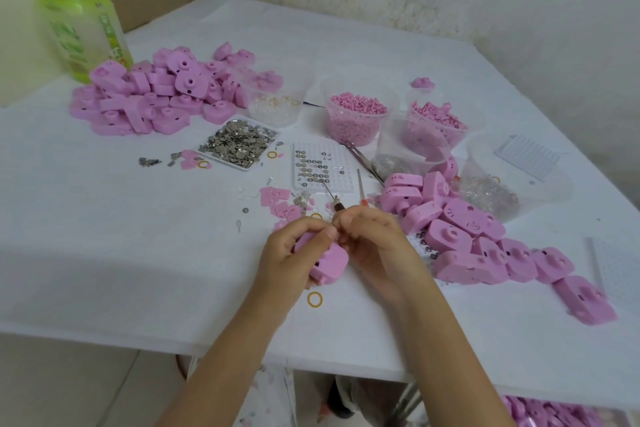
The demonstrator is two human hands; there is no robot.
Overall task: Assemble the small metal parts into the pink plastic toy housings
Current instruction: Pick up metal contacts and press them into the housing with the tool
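My left hand (294,253) grips a pink plastic housing (329,262) just above the table's near middle. My right hand (372,243) pinches a thin tool with a dark handle and metal tip (334,199), its fingertips meeting the left thumb at the housing's top. Whether a metal part sits between the fingers is hidden. A shallow tray of small metal parts (237,144) lies further back. A white grid tray with round metal pieces (322,166) sits beyond my hands.
Piles of pink housings lie at back left (156,94) and at right (485,243). Clear tubs of pink bits (356,118) stand behind. A green bottle (83,28) is far left. A yellow rubber band (315,299) lies near the table's front edge.
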